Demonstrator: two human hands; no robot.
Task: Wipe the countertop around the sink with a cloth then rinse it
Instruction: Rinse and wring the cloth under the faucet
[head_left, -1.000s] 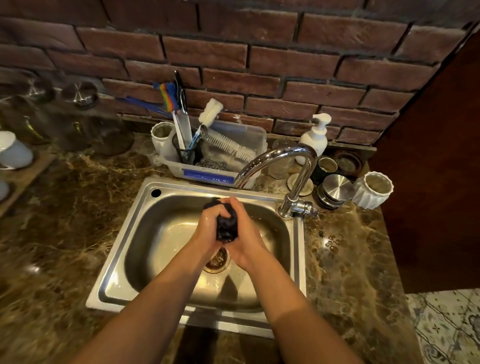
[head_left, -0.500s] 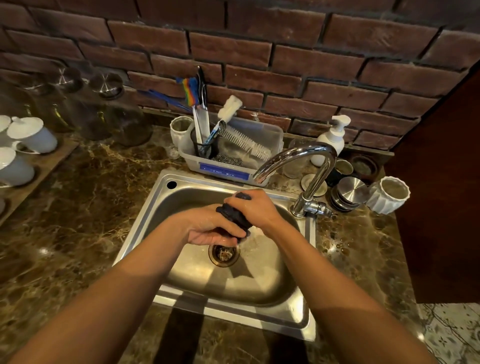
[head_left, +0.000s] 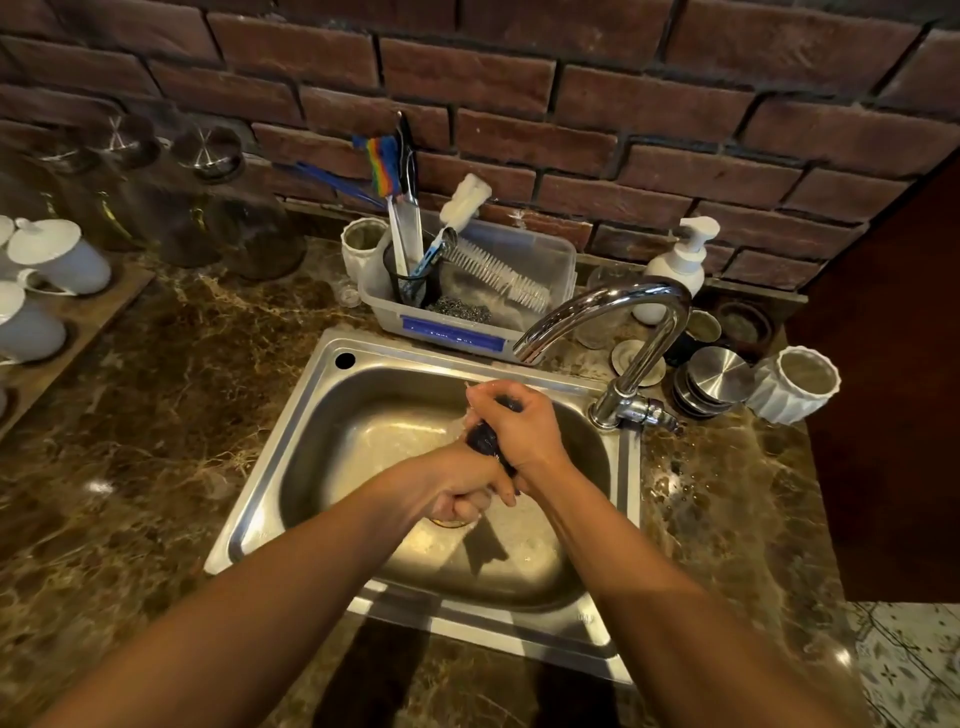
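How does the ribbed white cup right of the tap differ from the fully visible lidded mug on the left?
The cup has ribbed sides; the mug is smooth. The cup is open-topped; the mug wears a knobbed lid. The cup stands on the countertop; the mug sits on a wooden tray. Both are white.

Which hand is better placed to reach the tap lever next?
Probably the right. The right hand holds the upper end of the dark twisted cloth, nearest the chrome tap lever at the right rim of the steel sink; the left hand holds the lower end, farther away.
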